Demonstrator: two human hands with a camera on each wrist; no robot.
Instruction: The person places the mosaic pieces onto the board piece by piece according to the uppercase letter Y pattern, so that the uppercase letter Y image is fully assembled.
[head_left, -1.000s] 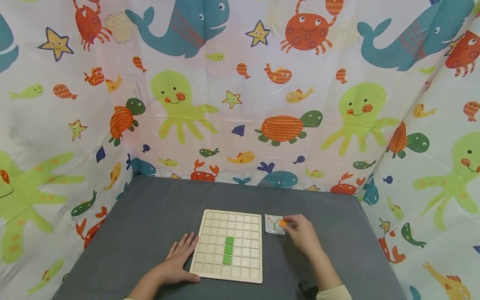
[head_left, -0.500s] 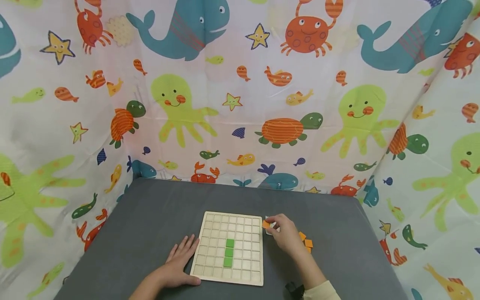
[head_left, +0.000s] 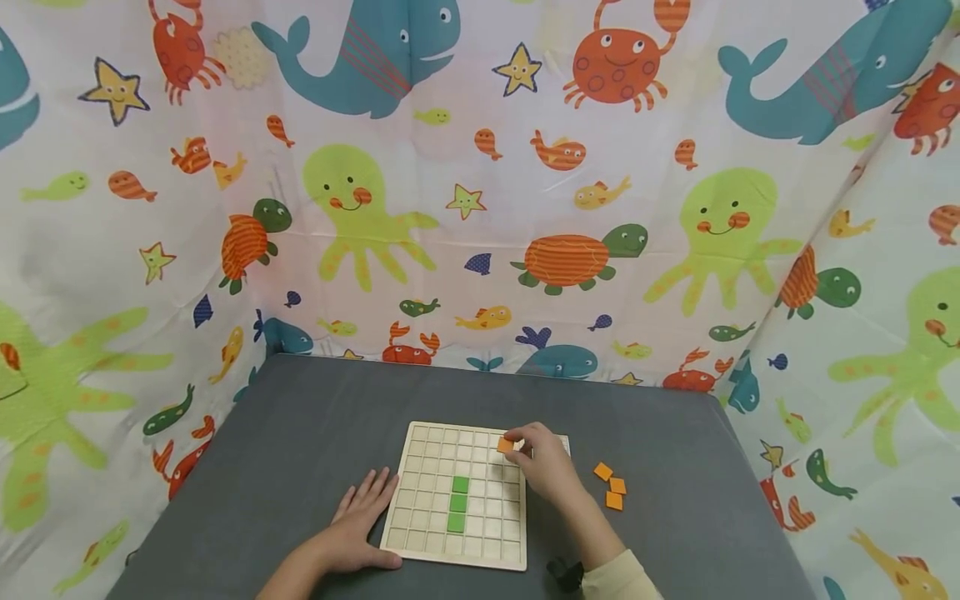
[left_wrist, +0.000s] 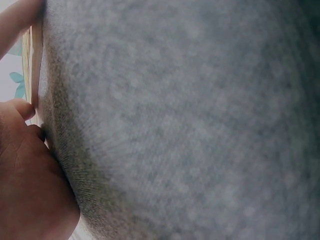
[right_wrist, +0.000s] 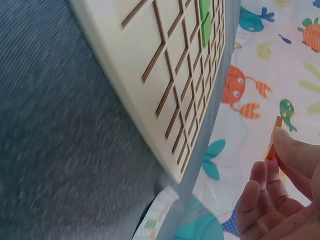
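Observation:
A light wooden grid board (head_left: pixel 427 500) lies on the grey table, with three green square tiles (head_left: pixel 458 503) set in one column near its middle. My left hand (head_left: pixel 352 527) rests flat at the board's left edge, fingers straight and thumb at the near corner. In my right hand (head_left: pixel 543 462), thumb and fingers pinch an orange square tile (head_left: pixel 506 445) over the board's far right corner. The right wrist view shows that orange tile (right_wrist: pixel 273 139) edge-on, raised above the board (right_wrist: pixel 135 105). Most of a small printed grid card (head_left: pixel 564 442) is hidden behind the right hand.
Several loose orange tiles (head_left: pixel 614 500) lie on the table right of the board. A curtain (head_left: pixel 465 333) printed with sea animals rises behind the table (head_left: pixel 322 417). A black strap (head_left: pixel 564 574) is at the right wrist.
My right hand has carried the orange tile leftward from over the printed card to over the board's far right corner, uncovering the loose orange tiles. The left hand has stayed in place.

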